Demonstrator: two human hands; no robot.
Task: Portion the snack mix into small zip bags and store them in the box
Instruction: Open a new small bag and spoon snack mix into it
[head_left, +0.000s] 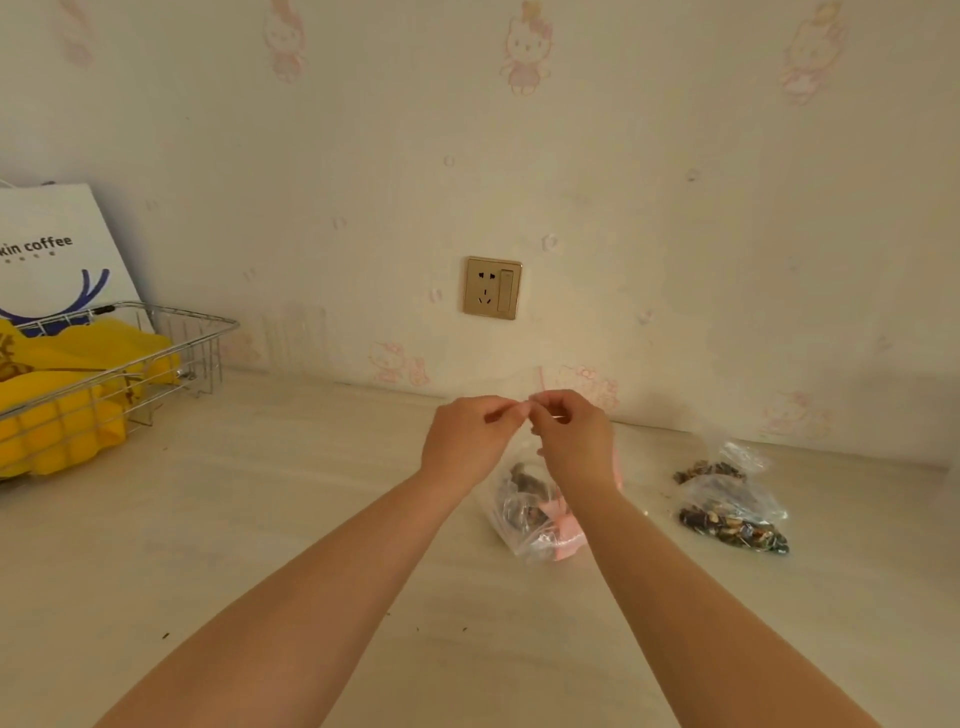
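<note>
Chromed wire forms the basket (156, 338) at our far left, a rectangular grid that holds folds of bright yellow material (62, 415), with a white paper coffee bag (57, 244) standing behind it against the wall. It sits on the pale, faintly grained bench (260, 519). Toward the middle, our left hand (470, 441) is raised above the bench, its fingers (501, 413) curled and pinching the top edge of a small clear zip bag (524, 519). Our right hand (576, 441) meets it, fingers likewise pinched on that edge, the two nearly touching. The bag hangs crinkled below them, with dark snack pieces and something pink inside. Behind, a gold-toned square socket plate (492, 287) is set in the cartoon-printed wallpaper. At right lies the larger clear bag of snack mix (732, 514), lumpy and glossy, resting on the bench.
</note>
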